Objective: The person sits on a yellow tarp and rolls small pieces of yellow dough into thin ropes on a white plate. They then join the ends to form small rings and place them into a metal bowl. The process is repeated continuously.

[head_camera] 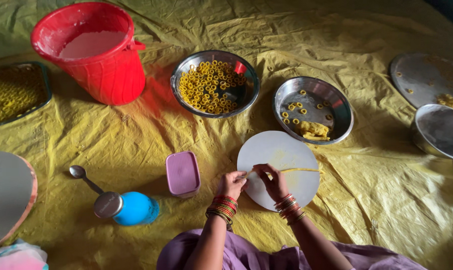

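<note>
Dough strand: thin yellow rope of dough [296,170] lying across the white round board [266,150], running from the hands out toward the board's right edge; even in thickness, nearly straight, a brighter yellow than the sheet beneath.
Left hand: left hand [231,184] at the board's lower left rim, fingertips pressed together and pinching the near end of the strand; red and gold bangles on the wrist.
Right hand: right hand [272,181] resting on the board just beside the left one, fingers curled down onto the strand, thumb and forefinger closed on it; bangles on this wrist too.
Board: flat white disc on the yellow plastic sheet [136,135], dusted faintly with yellow where the dough has lain.
Bowl of rings: steel bowl [179,80] above the board, holding many small yellow dough rings.
Second bowl: steel dish [336,107] to the upper right of the board, with a few rings and a lump of yellow dough [314,130].
Bucket: red plastic bucket [101,70] at upper left, pale contents inside.
Near the left hand: lilac lidded box [182,173], blue tin with a steel lid [129,207], and a spoon [84,177], all apart from the board.
Edges: tray of rings [14,92] far left; steel plates [426,75] far right.
</note>
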